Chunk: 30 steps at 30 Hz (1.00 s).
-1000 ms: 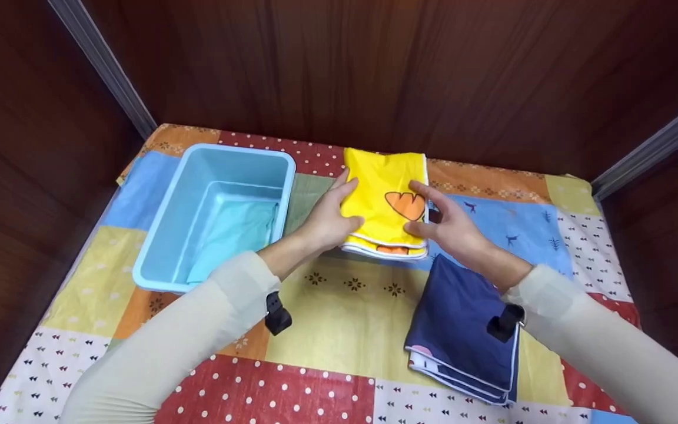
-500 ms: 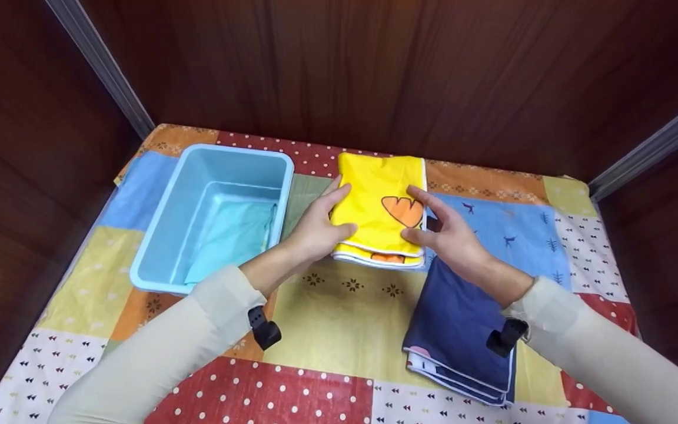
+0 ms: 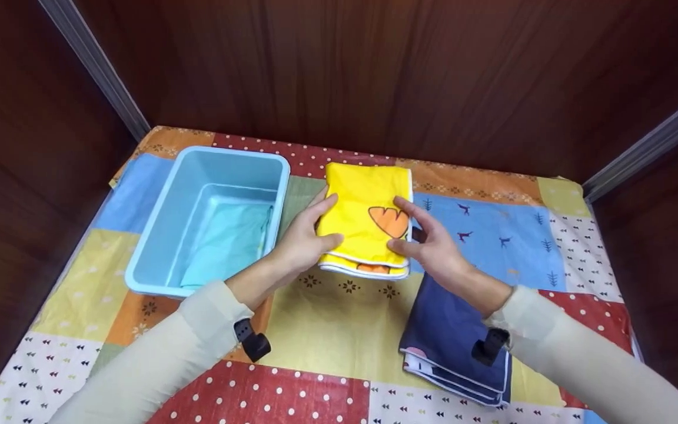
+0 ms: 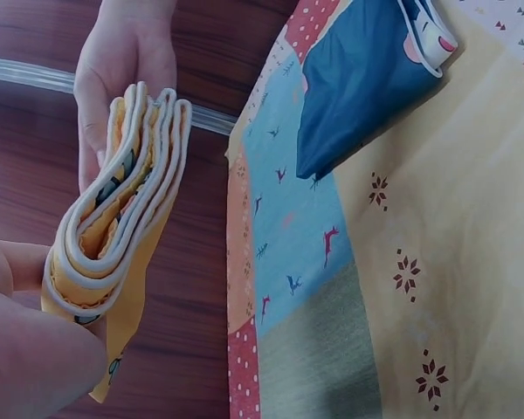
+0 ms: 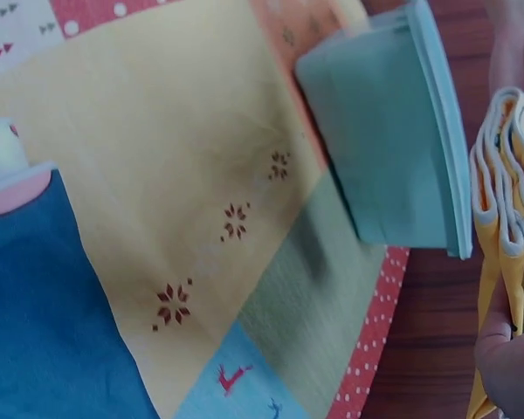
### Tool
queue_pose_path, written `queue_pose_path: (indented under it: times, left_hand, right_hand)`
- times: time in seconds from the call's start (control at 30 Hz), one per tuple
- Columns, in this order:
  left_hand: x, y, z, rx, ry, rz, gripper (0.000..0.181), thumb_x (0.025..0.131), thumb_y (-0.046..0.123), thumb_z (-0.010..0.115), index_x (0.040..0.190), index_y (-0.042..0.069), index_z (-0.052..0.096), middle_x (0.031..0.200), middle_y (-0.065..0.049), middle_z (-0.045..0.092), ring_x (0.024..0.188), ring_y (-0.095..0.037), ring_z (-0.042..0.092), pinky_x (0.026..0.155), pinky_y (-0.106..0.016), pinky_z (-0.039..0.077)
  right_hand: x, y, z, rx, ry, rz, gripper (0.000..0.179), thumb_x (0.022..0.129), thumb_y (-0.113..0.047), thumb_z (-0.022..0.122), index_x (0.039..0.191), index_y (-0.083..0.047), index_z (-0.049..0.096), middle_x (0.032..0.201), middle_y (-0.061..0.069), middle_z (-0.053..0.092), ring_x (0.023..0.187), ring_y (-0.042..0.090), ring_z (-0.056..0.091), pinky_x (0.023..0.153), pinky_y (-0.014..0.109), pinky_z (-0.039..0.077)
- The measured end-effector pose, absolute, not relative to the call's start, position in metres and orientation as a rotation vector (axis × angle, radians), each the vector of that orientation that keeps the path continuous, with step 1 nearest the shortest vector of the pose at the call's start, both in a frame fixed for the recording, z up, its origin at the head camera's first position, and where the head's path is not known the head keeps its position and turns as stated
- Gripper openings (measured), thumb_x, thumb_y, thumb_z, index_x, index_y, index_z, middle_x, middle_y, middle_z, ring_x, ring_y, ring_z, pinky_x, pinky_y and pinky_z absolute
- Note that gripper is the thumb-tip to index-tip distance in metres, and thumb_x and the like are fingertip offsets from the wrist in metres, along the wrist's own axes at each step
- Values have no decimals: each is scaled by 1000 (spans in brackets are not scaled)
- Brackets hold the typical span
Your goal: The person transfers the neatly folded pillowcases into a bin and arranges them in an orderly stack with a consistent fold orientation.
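Observation:
Both hands hold a folded yellow cloth (image 3: 354,200) with white edging and a carrot print, raised above the table. My left hand (image 3: 302,238) grips its left side, thumb on top. At the right edge, my right hand (image 3: 439,250) pinches it with the thumb and a finger on top; the other fingers are hidden below. In the left wrist view, the yellow cloth (image 4: 113,218) shows its several stacked layers end-on. The right wrist view catches the cloth (image 5: 506,209) at its right border, level with the tub's rim.
A light blue plastic tub (image 3: 285,176) stands at the left, with a folded turquoise cloth (image 3: 227,241) on its floor. A folded navy cloth (image 3: 451,335) with white edging lies at the right, under my right forearm. A patchwork tablecloth (image 3: 327,335) covers the table; dark wood panels (image 3: 339,70) enclose it.
Both hands have carried the yellow cloth to the left and slightly nearer to me, towards the tub. Their hold on it looks the same. The navy cloth and tub stay put.

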<state>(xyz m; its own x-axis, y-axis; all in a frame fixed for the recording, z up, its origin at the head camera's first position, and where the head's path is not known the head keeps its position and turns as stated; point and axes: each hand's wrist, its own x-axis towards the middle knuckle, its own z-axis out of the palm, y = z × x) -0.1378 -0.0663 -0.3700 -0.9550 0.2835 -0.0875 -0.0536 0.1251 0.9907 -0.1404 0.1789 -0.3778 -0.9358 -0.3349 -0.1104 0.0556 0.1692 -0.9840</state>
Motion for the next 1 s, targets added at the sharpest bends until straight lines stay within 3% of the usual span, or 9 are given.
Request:
queue_pose_path:
  times: [0.3, 0.57, 1.0]
  left_hand:
    - [-135, -76, -382, 238, 2104, 1972, 71, 93, -14, 57, 157, -5, 27, 171, -9, 8, 153, -24, 17, 117, -38, 35]
    - [-132, -86, -382, 209, 2081, 1984, 71, 95, -13, 56, 158, -2, 26, 171, -6, 6, 152, -22, 20, 116, -37, 36]
    - [-127, -105, -381, 195, 2071, 2017, 72, 93, -15, 54, 158, -5, 24, 171, -8, 4, 154, -21, 12, 120, -37, 29]
  right_hand:
    - [-138, 171, -384, -253, 2094, -1864, 76, 95, 3, 64, 161, -11, 29, 166, 9, 22, 132, 34, 47, 94, 23, 52]
    - [-141, 160, -382, -276, 2115, -1848, 75, 95, 2, 64, 161, -12, 31, 166, 7, 24, 134, 33, 48, 95, 24, 52]
    - [-141, 141, -382, -278, 2061, -1908, 74, 95, 3, 65, 160, -13, 34, 162, 7, 32, 129, 31, 51, 95, 27, 54]
